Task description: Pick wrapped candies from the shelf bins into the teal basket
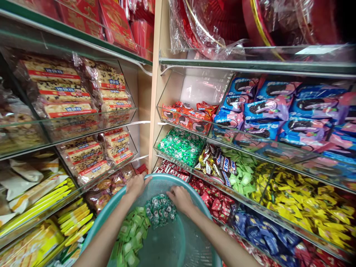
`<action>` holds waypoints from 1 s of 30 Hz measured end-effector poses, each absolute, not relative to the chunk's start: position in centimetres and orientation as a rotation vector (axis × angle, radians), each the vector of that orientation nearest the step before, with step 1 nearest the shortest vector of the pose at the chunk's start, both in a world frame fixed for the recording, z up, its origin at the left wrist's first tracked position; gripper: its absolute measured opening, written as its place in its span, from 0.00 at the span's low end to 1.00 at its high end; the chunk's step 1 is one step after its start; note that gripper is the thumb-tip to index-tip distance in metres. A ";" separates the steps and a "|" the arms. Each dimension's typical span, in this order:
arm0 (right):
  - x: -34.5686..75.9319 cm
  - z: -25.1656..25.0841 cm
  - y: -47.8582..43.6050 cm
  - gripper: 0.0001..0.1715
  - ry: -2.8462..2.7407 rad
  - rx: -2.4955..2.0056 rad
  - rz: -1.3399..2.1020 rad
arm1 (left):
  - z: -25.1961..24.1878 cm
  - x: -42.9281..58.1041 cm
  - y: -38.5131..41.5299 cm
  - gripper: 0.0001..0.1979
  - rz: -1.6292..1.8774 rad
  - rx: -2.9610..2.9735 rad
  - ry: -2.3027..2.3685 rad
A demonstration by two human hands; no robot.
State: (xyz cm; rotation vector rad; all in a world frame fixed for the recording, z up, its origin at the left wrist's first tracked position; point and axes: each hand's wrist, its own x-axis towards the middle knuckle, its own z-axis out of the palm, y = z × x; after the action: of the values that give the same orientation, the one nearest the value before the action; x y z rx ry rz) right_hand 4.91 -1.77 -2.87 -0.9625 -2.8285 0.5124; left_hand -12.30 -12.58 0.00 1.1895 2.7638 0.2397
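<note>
A teal plastic basket (182,230) with mesh sides stands in front of me. My left hand (136,186) grips its far rim, thumb lying along the edge. Inside the basket, my right hand (180,198) has its fingers curled at the edge of a pile of dark green wrapped candies (160,213); whether anything is pinched in them is hidden. Light green candy packets (135,230) lie in a heap to the left of that pile.
Glass-fronted shelves surround the basket. On the right sit green candies (180,146), yellow packets (303,200), blue cookie packs (267,107) and red candies (214,198). The left shelves hold nut-studded bars (65,89) and yellow packs (55,189). A wooden post (155,85) divides them.
</note>
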 end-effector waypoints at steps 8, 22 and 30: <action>3.7 10.4 -0.7 0.14 -2.791 -0.641 -0.011 | 0.0 -12.6 -12.9 0.25 0.290 1.182 2.787; 1.5 12.1 4.2 0.13 -2.837 -0.882 -0.596 | -0.7 -13.5 -13.4 0.26 0.319 1.186 2.805; 1.7 12.2 4.0 0.16 -2.765 -0.827 -0.626 | -0.3 -13.4 -13.4 0.27 0.302 1.152 2.803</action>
State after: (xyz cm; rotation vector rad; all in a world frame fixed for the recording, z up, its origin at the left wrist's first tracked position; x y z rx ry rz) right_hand 1.68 4.02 12.16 -0.8271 -2.7646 -0.6263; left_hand -13.41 -13.38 -0.26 1.1520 2.8030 0.3024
